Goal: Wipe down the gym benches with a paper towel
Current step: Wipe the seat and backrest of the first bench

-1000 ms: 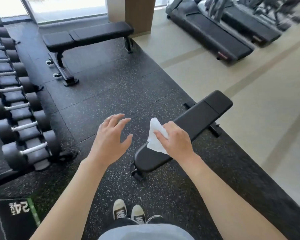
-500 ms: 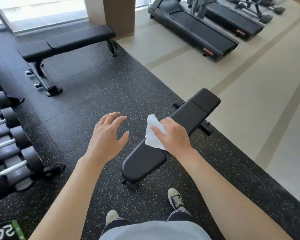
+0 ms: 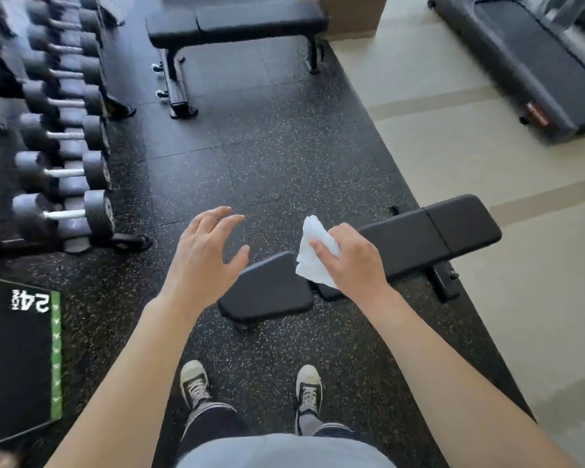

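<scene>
A crumpled paper towel [image 3: 313,253] is gripped by the right hand [image 3: 353,261] above the near bench [image 3: 416,238]; the left hand [image 3: 205,260] is held spread, empty. Wiping appears about to start: the towel should be lowered onto the pad.
</scene>
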A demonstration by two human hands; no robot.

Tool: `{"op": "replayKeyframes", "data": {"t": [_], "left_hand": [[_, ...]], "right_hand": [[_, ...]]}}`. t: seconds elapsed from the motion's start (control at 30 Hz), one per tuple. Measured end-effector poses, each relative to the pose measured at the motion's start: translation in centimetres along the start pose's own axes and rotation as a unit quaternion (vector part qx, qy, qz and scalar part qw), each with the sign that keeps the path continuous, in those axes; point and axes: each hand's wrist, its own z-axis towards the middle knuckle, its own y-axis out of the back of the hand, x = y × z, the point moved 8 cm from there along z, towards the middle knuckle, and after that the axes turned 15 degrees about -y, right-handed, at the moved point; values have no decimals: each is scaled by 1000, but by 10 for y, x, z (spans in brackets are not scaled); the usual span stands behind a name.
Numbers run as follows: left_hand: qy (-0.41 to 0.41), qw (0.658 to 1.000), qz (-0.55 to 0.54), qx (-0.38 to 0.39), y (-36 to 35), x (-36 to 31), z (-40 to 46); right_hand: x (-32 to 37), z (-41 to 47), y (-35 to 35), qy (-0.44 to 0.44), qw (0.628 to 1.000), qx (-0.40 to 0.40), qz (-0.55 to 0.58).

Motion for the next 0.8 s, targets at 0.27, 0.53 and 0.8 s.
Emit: {"op": "replayKeyframes", "data": {"t": [0.27,0.53,0.8], "left_hand": [[61,998,11,-19,-24,20,-53],[119,993,-10,-19,-105,110,-108],[171,983,-55,-33,-251,211,-160]], "right_hand": [[-23,-16,-56,3,996,62,69],[-40,-30,-173,9,992,119,50],[-59,-27,-319,51,986,139,72]]}}
